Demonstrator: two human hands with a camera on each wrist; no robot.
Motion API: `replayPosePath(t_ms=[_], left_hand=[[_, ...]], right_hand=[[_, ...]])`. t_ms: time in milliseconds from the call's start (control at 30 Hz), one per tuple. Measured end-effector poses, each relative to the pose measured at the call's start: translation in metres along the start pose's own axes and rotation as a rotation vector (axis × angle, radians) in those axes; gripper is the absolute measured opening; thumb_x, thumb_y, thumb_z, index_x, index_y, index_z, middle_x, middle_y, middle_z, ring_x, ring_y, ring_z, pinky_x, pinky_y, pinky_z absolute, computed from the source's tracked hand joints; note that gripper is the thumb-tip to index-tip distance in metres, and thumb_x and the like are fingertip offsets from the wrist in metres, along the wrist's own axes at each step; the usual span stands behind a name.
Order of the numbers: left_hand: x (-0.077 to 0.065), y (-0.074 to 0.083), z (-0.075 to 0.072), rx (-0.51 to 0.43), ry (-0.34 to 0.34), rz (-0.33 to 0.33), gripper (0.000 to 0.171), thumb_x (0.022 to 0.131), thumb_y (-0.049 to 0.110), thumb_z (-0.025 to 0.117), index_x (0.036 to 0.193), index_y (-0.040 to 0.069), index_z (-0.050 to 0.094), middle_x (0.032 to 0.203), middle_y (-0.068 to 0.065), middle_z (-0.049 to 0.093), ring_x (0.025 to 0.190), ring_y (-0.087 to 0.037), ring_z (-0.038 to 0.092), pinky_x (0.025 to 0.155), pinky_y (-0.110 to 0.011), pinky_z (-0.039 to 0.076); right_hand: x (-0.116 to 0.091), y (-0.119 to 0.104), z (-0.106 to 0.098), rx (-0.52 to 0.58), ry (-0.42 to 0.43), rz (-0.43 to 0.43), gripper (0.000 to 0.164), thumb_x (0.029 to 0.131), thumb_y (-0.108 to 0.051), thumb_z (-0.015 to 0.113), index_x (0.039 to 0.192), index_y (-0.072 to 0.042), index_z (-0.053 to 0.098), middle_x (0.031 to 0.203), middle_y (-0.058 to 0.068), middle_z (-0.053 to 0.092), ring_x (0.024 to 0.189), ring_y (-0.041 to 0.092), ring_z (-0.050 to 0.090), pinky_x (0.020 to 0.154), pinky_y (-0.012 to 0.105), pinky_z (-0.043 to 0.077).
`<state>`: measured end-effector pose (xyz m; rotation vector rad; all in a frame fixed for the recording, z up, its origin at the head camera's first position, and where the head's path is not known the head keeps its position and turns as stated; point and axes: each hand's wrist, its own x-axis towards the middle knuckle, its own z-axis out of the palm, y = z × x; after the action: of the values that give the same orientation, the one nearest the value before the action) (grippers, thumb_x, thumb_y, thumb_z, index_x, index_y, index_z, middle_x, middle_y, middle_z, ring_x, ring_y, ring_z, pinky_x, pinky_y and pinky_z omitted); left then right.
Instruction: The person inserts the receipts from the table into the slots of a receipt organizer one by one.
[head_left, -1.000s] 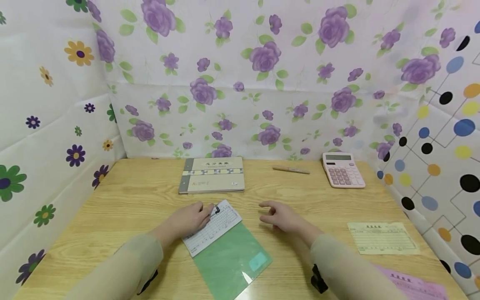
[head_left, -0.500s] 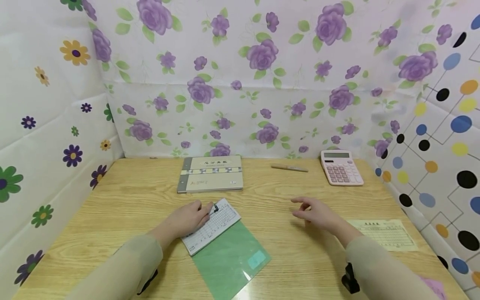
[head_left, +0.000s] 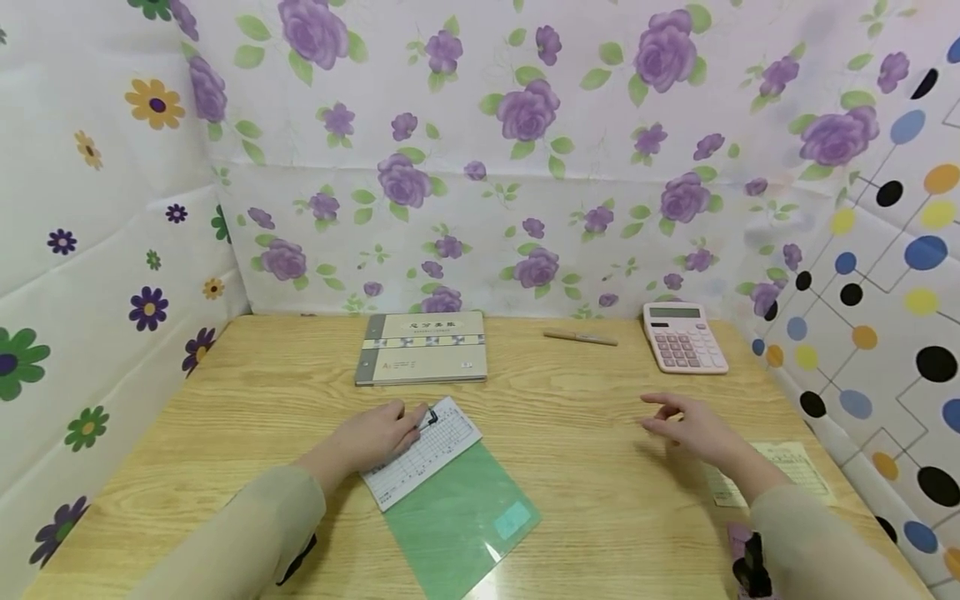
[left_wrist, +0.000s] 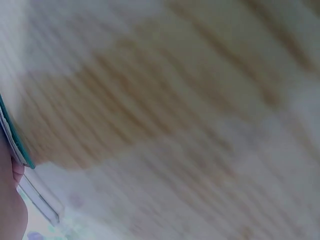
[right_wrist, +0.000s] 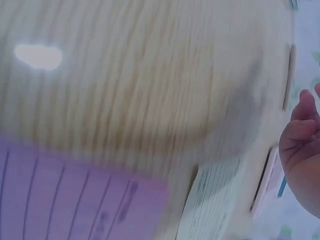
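My left hand [head_left: 381,436] holds a white printed form [head_left: 442,448] near its black clip [head_left: 432,417], fingers bent over its upper left edge. The form lies across the top of a green plastic folder [head_left: 453,521]. At the left edge of the left wrist view, a fingertip shows beside the teal edge [left_wrist: 17,137] of that stack. My right hand [head_left: 692,427] hovers over the table at the right with loosely bent fingers and nothing in them. Close to it lies a yellow form [head_left: 798,471], partly covered by the forearm. A pink form [right_wrist: 115,200] lies nearer me, mostly hidden under the sleeve.
A beige ledger book [head_left: 423,350] lies at the back of the wooden table [head_left: 562,467]. To its right are a tan pen [head_left: 581,337] and a pink calculator [head_left: 684,337]. Patterned cloth walls [head_left: 480,233] stand at the back and both sides.
My right hand has moved right, from beside the white form to near the yellow form, its arm now covering more of both coloured forms. The left hand has stayed on the white form.
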<state>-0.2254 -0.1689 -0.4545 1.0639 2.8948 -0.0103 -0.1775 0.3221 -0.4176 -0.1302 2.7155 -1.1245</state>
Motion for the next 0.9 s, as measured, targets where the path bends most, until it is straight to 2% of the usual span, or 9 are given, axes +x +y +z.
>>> replayPosePath(t_ms=[133, 367, 533, 733, 900], left_hand=[[0.000, 0.000, 0.001, -0.006, -0.007, -0.007, 0.053, 0.099, 0.038, 0.042, 0.146, 0.015, 0.035, 0.087, 0.000, 0.043, 0.065, -0.010, 0.039, 0.057, -0.028, 0.036], [0.001, -0.001, 0.002, 0.009, -0.002, -0.006, 0.053, 0.099, 0.040, 0.041, 0.146, 0.016, 0.035, 0.086, 0.000, 0.041, 0.064, -0.011, 0.038, 0.057, -0.028, 0.036], [0.002, -0.001, 0.001, 0.000, -0.005, -0.007, 0.053, 0.099, 0.041, 0.040, 0.146, 0.016, 0.035, 0.087, 0.000, 0.042, 0.065, -0.011, 0.039, 0.058, -0.029, 0.036], [0.003, -0.001, 0.001, -0.002, -0.019, -0.019, 0.053, 0.099, 0.040, 0.042, 0.147, 0.016, 0.034, 0.086, 0.000, 0.041, 0.064, -0.011, 0.039, 0.057, -0.028, 0.036], [0.002, 0.000, 0.001, -0.001, -0.020, -0.024, 0.053, 0.099, 0.040, 0.041, 0.147, 0.016, 0.034, 0.086, 0.000, 0.041, 0.065, -0.011, 0.039, 0.058, -0.029, 0.036]], right_hand=[[-0.008, 0.014, -0.013, -0.030, 0.011, 0.023, 0.062, 0.091, -0.039, 0.061, 0.140, -0.006, 0.042, 0.104, 0.011, 0.052, 0.077, 0.024, 0.052, 0.058, 0.033, 0.043], [-0.025, 0.049, -0.038, -0.174, 0.022, 0.053, 0.066, 0.089, -0.043, 0.061, 0.138, -0.003, 0.043, 0.110, 0.013, 0.055, 0.078, 0.020, 0.054, 0.062, 0.034, 0.042], [-0.038, 0.074, -0.054, -0.233, 0.031, 0.090, 0.068, 0.089, -0.044, 0.061, 0.136, 0.002, 0.044, 0.110, 0.016, 0.056, 0.079, 0.018, 0.057, 0.066, 0.035, 0.044], [-0.049, 0.099, -0.073, -0.321, 0.040, 0.136, 0.073, 0.085, -0.048, 0.064, 0.131, 0.006, 0.047, 0.107, 0.025, 0.056, 0.091, 0.036, 0.056, 0.071, 0.048, 0.045], [-0.055, 0.117, -0.086, -0.354, 0.009, 0.205, 0.080, 0.081, -0.054, 0.065, 0.130, 0.007, 0.047, 0.111, 0.035, 0.051, 0.097, 0.048, 0.052, 0.074, 0.054, 0.044]])
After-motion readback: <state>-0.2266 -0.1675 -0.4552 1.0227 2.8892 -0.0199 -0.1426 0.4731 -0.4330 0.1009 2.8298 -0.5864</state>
